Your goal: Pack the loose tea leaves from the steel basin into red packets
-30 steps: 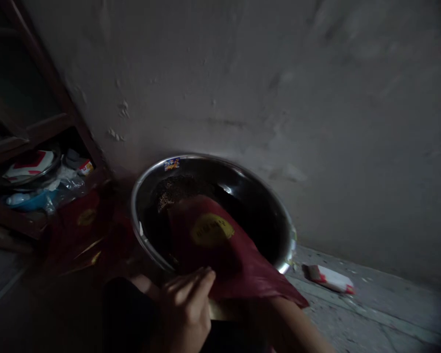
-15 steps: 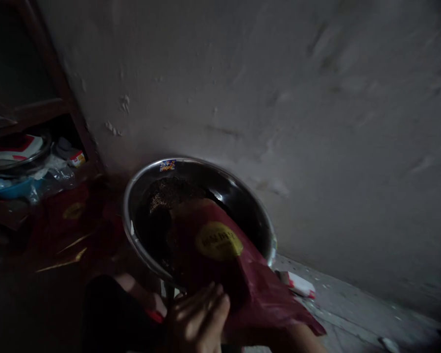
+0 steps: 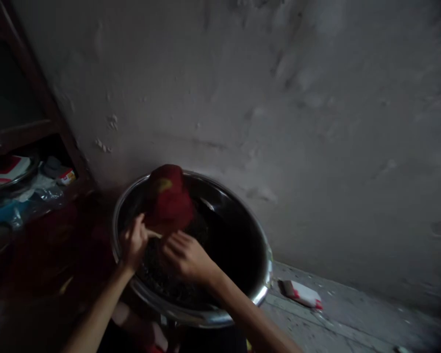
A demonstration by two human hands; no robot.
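Grey wall (image 3: 242,98) behind metal basin (image 3: 261,293) w/ dark contents. L hand (image 3: 134,242) & R hand (image 3: 182,255) over it, fingers closed round red bag (image 3: 171,201).

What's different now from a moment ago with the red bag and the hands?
The dark red bag with a yellow patch moved forward and left, over the far side of the round, shiny metal basin. The right hand, hidden by the bag before, now shows. It and the left hand moved forward, gripping the bag's near edge. The basin and the white-and-red box stayed put.
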